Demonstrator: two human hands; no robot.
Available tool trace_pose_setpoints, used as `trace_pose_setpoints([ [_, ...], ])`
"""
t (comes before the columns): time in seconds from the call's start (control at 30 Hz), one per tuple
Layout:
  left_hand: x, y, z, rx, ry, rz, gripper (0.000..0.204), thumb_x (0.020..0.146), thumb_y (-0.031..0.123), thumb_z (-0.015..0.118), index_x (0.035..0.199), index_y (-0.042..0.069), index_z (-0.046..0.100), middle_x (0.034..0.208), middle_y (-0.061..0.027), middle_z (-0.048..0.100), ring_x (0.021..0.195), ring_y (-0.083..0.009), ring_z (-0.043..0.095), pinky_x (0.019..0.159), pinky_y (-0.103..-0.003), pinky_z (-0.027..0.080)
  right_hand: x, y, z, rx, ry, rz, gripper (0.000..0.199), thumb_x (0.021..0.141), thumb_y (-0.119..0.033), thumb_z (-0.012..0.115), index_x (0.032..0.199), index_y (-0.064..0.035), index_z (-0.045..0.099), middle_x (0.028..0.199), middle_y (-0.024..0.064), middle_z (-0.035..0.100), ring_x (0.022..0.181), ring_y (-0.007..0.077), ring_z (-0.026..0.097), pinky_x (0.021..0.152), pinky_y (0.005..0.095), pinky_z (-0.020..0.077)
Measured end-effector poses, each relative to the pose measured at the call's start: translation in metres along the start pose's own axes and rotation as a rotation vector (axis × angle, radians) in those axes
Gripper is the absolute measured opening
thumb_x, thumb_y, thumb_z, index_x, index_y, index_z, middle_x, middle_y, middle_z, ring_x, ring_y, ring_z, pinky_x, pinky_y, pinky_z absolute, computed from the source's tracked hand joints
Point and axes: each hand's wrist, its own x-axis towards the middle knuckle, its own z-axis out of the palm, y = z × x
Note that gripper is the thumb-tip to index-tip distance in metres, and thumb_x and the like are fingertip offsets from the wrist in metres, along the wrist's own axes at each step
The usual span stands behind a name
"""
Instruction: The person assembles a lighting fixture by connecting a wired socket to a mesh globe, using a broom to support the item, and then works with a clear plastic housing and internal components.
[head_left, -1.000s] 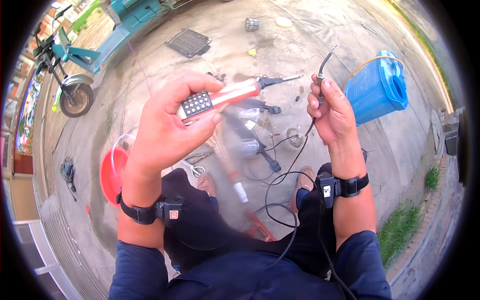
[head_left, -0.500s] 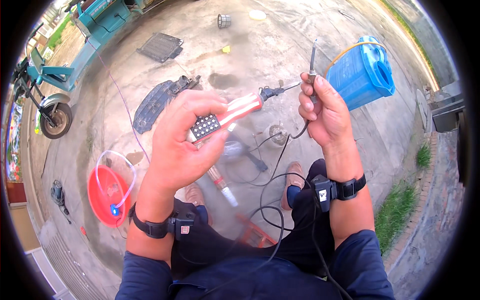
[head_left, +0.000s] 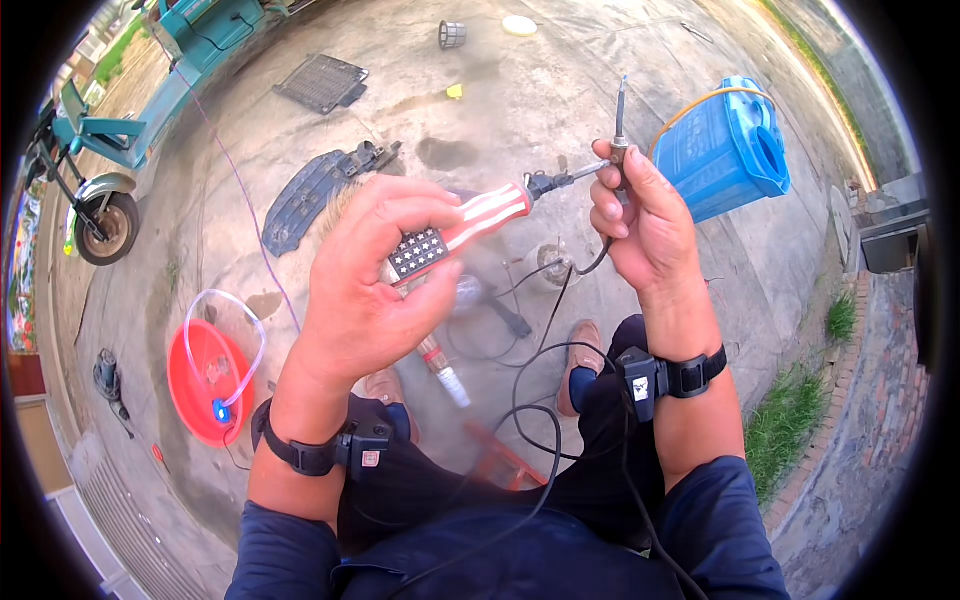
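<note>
My left hand (head_left: 375, 270) is closed around the handle of a screwdriver (head_left: 490, 215), red and white striped with white stars on a dark patch. The screwdriver's shaft points right, and its tip meets the metal collar beside my right fingers; whether it sits in a screw is too small to tell. Upright in my right hand (head_left: 645, 215) is a slim dark rod with a metal collar (head_left: 620, 125), pinched between thumb and fingers. From below it a black cable (head_left: 600, 265) runs down and loops in front of my legs.
A blue jug (head_left: 705, 155) with a yellowish hose stands to the right. At left are a red basin (head_left: 185, 385) with a clear tube and a teal three-wheeler (head_left: 105, 150). Dark plastic panels (head_left: 310, 195), a transparent tube (head_left: 445, 375) and my shoes lie on the concrete below.
The screwdriver's tip has come up against the collar by my right fingers, where more of its shaft shows now. The rod has tilted slightly left. The view has shifted slightly.
</note>
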Motion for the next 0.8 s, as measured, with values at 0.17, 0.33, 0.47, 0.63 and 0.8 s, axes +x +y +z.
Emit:
trace_pose_setpoints([
  [0.17, 0.0008, 0.0002, -0.0002, -0.001, 0.010, 0.026, 0.036, 0.070, -0.005, 0.071, 0.105, 0.004, 0.066, 0.108, -0.0132, 0.066, 0.100, -0.0266, 0.064, 0.088, -0.034, 0.050, 0.0005, 0.0005, -0.0007, 0.008, -0.001, -0.001, 0.033, 0.104, -0.026, 0.058, 0.119, 0.0019, 0.062, 0.088, 0.0004, 0.057, 0.068, 0.0096, 0.051, 0.053, 0.0222, 0.0357],
  [0.33, 0.0000, -0.0002, -0.0001, -0.009, -0.013, 0.026, 0.036, 0.071, -0.008, 0.070, 0.106, 0.003, 0.064, 0.110, -0.0138, 0.064, 0.101, -0.0255, 0.064, 0.090, -0.034, 0.049, 0.0008, 0.0017, 0.0004, 0.018, 0.012, -0.006, 0.030, 0.103, -0.025, 0.058, 0.118, 0.0019, 0.062, 0.087, 0.0008, 0.058, 0.068, 0.0099, 0.052, 0.053, 0.0221, 0.0356],
  [0.47, -0.0014, -0.0010, 0.0004, 0.034, -0.054, 0.059, 0.039, 0.072, -0.012, 0.069, 0.106, 0.003, 0.063, 0.113, -0.0140, 0.063, 0.102, -0.0250, 0.063, 0.090, -0.034, 0.050, 0.0016, 0.0033, 0.0000, 0.032, 0.030, 0.000, 0.030, 0.103, -0.024, 0.059, 0.117, 0.0019, 0.062, 0.087, 0.0009, 0.059, 0.067, 0.0097, 0.052, 0.052, 0.0220, 0.0354],
  [0.63, -0.0008, 0.0001, 0.0031, 0.115, -0.077, 0.098, 0.040, 0.071, -0.015, 0.069, 0.105, 0.006, 0.065, 0.110, -0.0125, 0.062, 0.099, -0.0254, 0.063, 0.082, -0.034, 0.053, 0.0035, 0.0039, -0.0009, 0.021, 0.040, 0.000, 0.028, 0.102, -0.024, 0.060, 0.115, 0.0009, 0.063, 0.085, 0.0002, 0.058, 0.066, 0.0089, 0.052, 0.052, 0.0217, 0.0346],
  [0.8, -0.0016, -0.0060, 0.0071, 0.204, -0.059, 0.179, 0.039, 0.071, -0.015, 0.071, 0.102, 0.007, 0.068, 0.107, -0.0107, 0.062, 0.097, -0.0251, 0.064, 0.077, -0.035, 0.053, 0.0030, 0.0033, -0.0024, 0.000, 0.074, 0.018, 0.027, 0.102, -0.024, 0.060, 0.114, 0.0003, 0.064, 0.084, -0.0006, 0.058, 0.066, 0.0085, 0.051, 0.051, 0.0214, 0.0335],
])
